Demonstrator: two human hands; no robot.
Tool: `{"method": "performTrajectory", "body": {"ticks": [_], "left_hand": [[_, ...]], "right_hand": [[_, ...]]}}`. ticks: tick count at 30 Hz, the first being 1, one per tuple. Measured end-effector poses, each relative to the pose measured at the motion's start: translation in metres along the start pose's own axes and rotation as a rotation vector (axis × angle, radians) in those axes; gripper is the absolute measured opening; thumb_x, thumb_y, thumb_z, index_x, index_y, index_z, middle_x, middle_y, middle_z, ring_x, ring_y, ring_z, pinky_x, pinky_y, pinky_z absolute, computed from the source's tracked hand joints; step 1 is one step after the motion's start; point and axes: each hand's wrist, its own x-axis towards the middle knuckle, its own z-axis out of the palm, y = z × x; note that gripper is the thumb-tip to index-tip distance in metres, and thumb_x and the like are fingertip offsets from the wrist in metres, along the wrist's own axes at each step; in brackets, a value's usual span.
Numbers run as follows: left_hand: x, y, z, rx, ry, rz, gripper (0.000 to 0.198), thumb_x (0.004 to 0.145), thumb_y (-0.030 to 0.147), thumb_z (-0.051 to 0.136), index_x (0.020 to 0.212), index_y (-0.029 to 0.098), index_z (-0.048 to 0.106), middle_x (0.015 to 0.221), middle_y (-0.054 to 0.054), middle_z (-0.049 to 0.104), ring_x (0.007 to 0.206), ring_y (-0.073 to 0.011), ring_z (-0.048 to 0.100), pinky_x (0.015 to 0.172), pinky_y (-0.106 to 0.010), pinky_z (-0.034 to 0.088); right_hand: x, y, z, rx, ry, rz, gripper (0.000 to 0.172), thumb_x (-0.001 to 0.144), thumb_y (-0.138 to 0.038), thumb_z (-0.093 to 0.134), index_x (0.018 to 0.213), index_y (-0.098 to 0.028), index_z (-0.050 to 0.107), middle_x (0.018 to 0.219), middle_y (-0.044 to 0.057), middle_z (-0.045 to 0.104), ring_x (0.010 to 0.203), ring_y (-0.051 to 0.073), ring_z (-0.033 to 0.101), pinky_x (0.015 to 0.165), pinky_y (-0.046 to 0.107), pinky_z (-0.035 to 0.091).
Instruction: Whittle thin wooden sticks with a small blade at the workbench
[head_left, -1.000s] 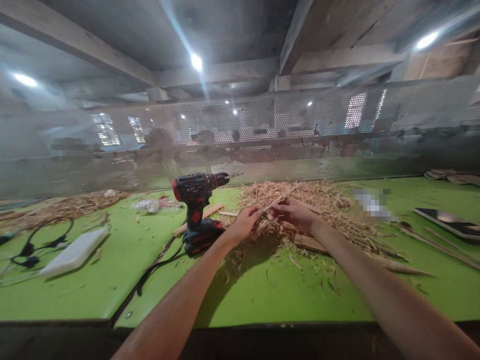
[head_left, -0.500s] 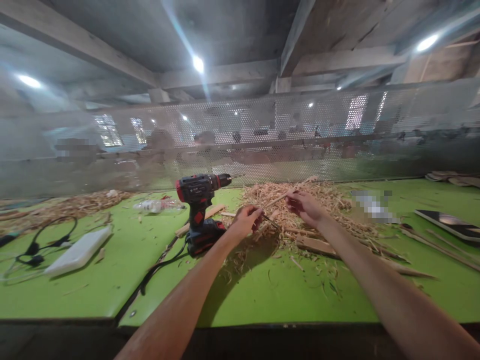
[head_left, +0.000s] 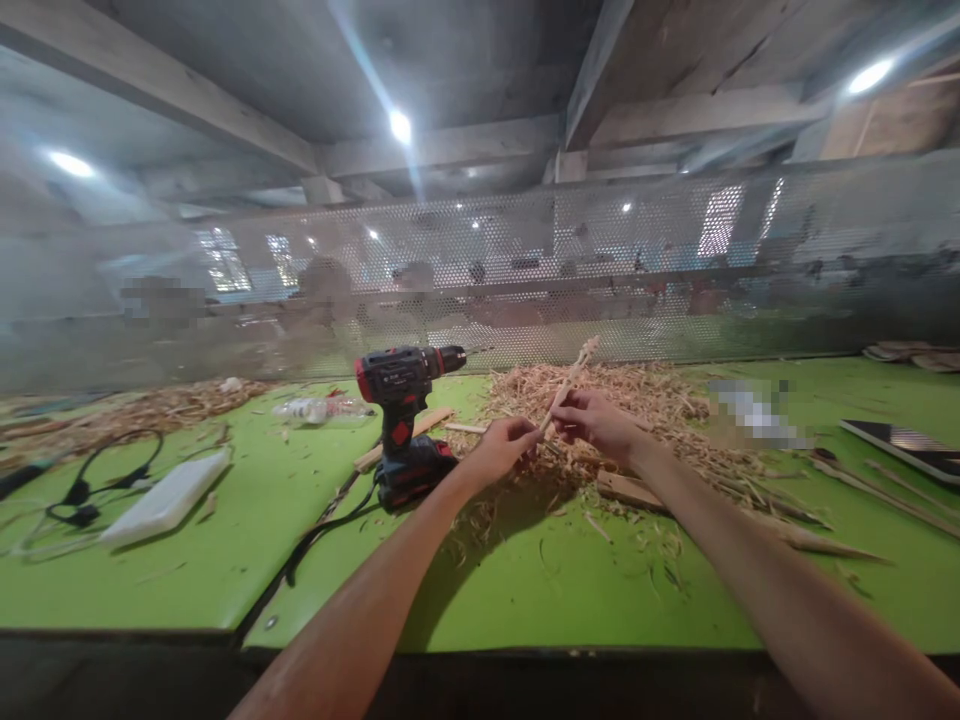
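Note:
Both my hands meet over a heap of wood shavings (head_left: 637, 400) on the green table (head_left: 525, 590). My left hand (head_left: 501, 447) is closed in a pinch on the lower end of a thin wooden stick (head_left: 566, 385). My right hand (head_left: 596, 423) is closed on the same stick just beside it. The stick tilts up and away to the right, its frayed tip above the shavings. Whether the right hand also holds a small blade is too small to tell.
A red and black cordless drill (head_left: 405, 420) stands just left of my left hand, a cable (head_left: 315, 540) running toward me. A white flat box (head_left: 166, 498) and black wires (head_left: 82, 490) lie far left. Sticks (head_left: 862, 490) and a dark phone (head_left: 904, 445) lie at right. A perforated metal screen (head_left: 525, 270) backs the table.
My right hand moved out to the right along the stick, then came back next to the left hand. The stick now tilts more steeply upward.

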Motion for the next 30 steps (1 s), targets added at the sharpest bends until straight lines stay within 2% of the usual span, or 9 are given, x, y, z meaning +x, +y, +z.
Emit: {"method": "performTrajectory", "body": {"ticks": [4, 7, 11, 15, 18, 20, 23, 27, 30], "left_hand": [[0.0, 0.004, 0.001, -0.014, -0.024, 0.053, 0.037, 0.092, 0.051, 0.07, 0.085, 0.016, 0.063, 0.061, 0.002, 0.056, 0.049, -0.0108, 0.049, 0.046, -0.023, 0.04], [-0.001, 0.006, 0.001, -0.004, -0.037, 0.055, 0.032, 0.096, 0.044, 0.065, 0.083, 0.016, 0.061, 0.058, 0.002, 0.055, 0.048, -0.0111, 0.048, 0.046, -0.024, 0.04], [-0.002, 0.008, -0.001, 0.002, -0.048, 0.002, 0.033, 0.097, 0.044, 0.065, 0.079, 0.017, 0.057, 0.058, 0.002, 0.056, 0.047, -0.0104, 0.05, 0.047, -0.023, 0.041], [-0.001, 0.005, -0.003, -0.004, -0.061, -0.017, 0.034, 0.094, 0.045, 0.069, 0.078, 0.017, 0.058, 0.059, 0.002, 0.057, 0.047, -0.0097, 0.051, 0.047, -0.022, 0.041], [0.0, 0.003, -0.003, 0.008, -0.051, -0.029, 0.031, 0.094, 0.042, 0.068, 0.079, 0.016, 0.06, 0.06, 0.001, 0.058, 0.048, -0.0097, 0.05, 0.047, -0.021, 0.041], [0.0, 0.002, -0.003, 0.017, -0.057, -0.049, 0.029, 0.095, 0.04, 0.066, 0.079, 0.016, 0.06, 0.062, 0.0, 0.059, 0.05, -0.0102, 0.052, 0.049, -0.022, 0.042], [0.0, 0.004, -0.003, 0.042, -0.075, -0.053, 0.028, 0.097, 0.037, 0.063, 0.078, 0.017, 0.06, 0.063, 0.0, 0.059, 0.052, -0.0109, 0.052, 0.052, -0.023, 0.044], [-0.001, 0.005, -0.002, 0.04, -0.07, -0.049, 0.032, 0.098, 0.039, 0.061, 0.073, 0.018, 0.056, 0.059, 0.003, 0.052, 0.05, -0.0104, 0.046, 0.05, -0.023, 0.038], [0.0, 0.005, -0.001, -0.022, -0.072, -0.066, 0.035, 0.097, 0.044, 0.062, 0.074, 0.02, 0.053, 0.059, 0.004, 0.049, 0.048, -0.0097, 0.04, 0.048, -0.023, 0.033]], "right_hand": [[-0.001, 0.001, 0.007, -0.058, -0.112, 0.016, 0.023, 0.076, -0.038, 0.089, 0.085, -0.021, 0.077, 0.077, 0.004, 0.067, 0.071, 0.016, 0.058, 0.063, 0.03, 0.046], [-0.002, 0.0, 0.007, -0.044, -0.095, 0.001, 0.022, 0.077, -0.039, 0.089, 0.082, -0.022, 0.076, 0.076, 0.004, 0.067, 0.071, 0.016, 0.058, 0.063, 0.03, 0.048], [-0.002, -0.003, -0.006, 0.045, 0.011, 0.004, 0.025, 0.072, -0.035, 0.094, 0.077, -0.022, 0.073, 0.08, 0.006, 0.067, 0.071, 0.017, 0.057, 0.067, 0.033, 0.051], [0.002, -0.006, -0.036, 0.139, 0.165, -0.044, 0.018, 0.079, -0.034, 0.089, 0.078, -0.025, 0.072, 0.077, 0.005, 0.062, 0.069, 0.017, 0.055, 0.067, 0.036, 0.051], [0.005, -0.006, -0.058, 0.211, 0.277, -0.104, 0.016, 0.079, -0.033, 0.086, 0.076, -0.027, 0.071, 0.072, 0.003, 0.057, 0.065, 0.017, 0.051, 0.063, 0.034, 0.048], [0.006, -0.005, -0.065, 0.223, 0.314, -0.119, 0.016, 0.079, -0.034, 0.085, 0.076, -0.028, 0.07, 0.069, 0.002, 0.054, 0.062, 0.017, 0.048, 0.059, 0.034, 0.046], [0.005, -0.001, -0.057, 0.223, 0.305, -0.089, 0.019, 0.078, -0.034, 0.086, 0.077, -0.026, 0.068, 0.069, 0.001, 0.056, 0.061, 0.016, 0.05, 0.06, 0.033, 0.046], [0.0, -0.001, -0.026, 0.188, 0.101, 0.032, 0.028, 0.072, -0.035, 0.093, 0.081, -0.024, 0.07, 0.071, 0.001, 0.06, 0.064, 0.014, 0.054, 0.062, 0.031, 0.047], [-0.003, -0.002, -0.006, 0.137, -0.033, 0.065, 0.033, 0.07, -0.037, 0.095, 0.09, -0.024, 0.072, 0.072, 0.0, 0.06, 0.064, 0.014, 0.053, 0.059, 0.028, 0.045]]}}
